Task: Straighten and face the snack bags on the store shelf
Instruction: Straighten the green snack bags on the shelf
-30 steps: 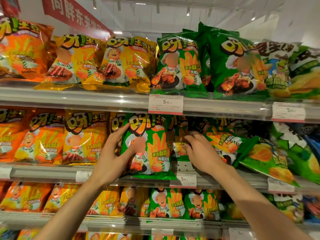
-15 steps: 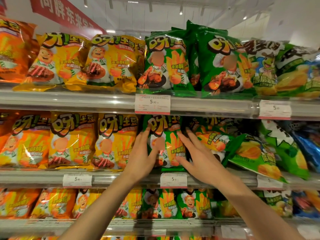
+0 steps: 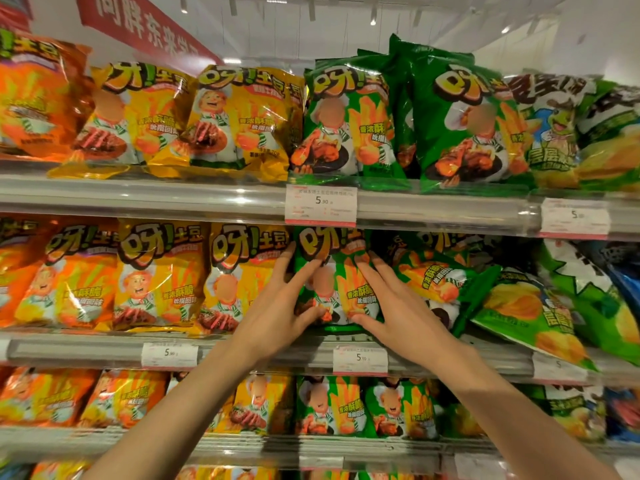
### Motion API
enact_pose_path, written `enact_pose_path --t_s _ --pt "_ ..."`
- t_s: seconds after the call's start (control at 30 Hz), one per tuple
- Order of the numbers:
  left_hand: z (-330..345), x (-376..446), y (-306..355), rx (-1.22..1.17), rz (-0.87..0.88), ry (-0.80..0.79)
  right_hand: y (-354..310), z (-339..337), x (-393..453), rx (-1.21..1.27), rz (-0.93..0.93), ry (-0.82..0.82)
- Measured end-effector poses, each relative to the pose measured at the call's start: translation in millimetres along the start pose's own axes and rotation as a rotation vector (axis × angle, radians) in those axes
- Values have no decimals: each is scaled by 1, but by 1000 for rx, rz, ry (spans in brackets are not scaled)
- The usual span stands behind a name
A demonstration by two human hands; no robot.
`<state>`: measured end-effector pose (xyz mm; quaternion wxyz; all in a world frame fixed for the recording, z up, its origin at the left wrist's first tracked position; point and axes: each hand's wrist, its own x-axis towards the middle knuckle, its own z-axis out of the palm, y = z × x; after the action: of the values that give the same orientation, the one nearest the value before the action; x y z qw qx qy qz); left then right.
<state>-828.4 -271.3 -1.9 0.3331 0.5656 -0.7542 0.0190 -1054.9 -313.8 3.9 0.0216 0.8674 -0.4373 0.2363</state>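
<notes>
Head view. A green snack bag (image 3: pixel 332 282) stands upright, front facing out, on the middle shelf (image 3: pixel 86 351), directly below the upper price tag (image 3: pixel 320 205) and above a lower price tag (image 3: pixel 360 360). The left hand (image 3: pixel 277 310) lies against the bag's left edge, fingers extended and spread, thumb on the bag's lower front. The right hand (image 3: pixel 398 306) lies against the bag's right side in mirror fashion, fingers straight and pointing up, thumb on the lower front. Both hands are wide and flat, pressing the bag between them rather than curling round it. Left of the bag, touching it, stands a row of yellow bags (image 3: pixel 239 278) facing forward. Right of it, further green bags (image 3: pixel 433 278) lie tilted and partly hidden behind the right hand, and a chip bag (image 3: pixel 530 320) leans over the shelf edge. The upper shelf (image 3: pixel 138 199) carries yellow and green bags; the lower shelf (image 3: pixel 242 445) carries more of both.
</notes>
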Motion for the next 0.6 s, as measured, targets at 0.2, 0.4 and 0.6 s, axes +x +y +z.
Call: enact_pose_path --t_s 0.2,0.4,0.6 --pt "3 -10 -10 51 64 -47 -3 2 -16 -9 7 -65" --pt "7 -13 -12 75 99 -40 -8 2 -18 -4 25 -42" --pt "5 -14 -5 43 88 134 -12 -18 -16 -13 4 149"
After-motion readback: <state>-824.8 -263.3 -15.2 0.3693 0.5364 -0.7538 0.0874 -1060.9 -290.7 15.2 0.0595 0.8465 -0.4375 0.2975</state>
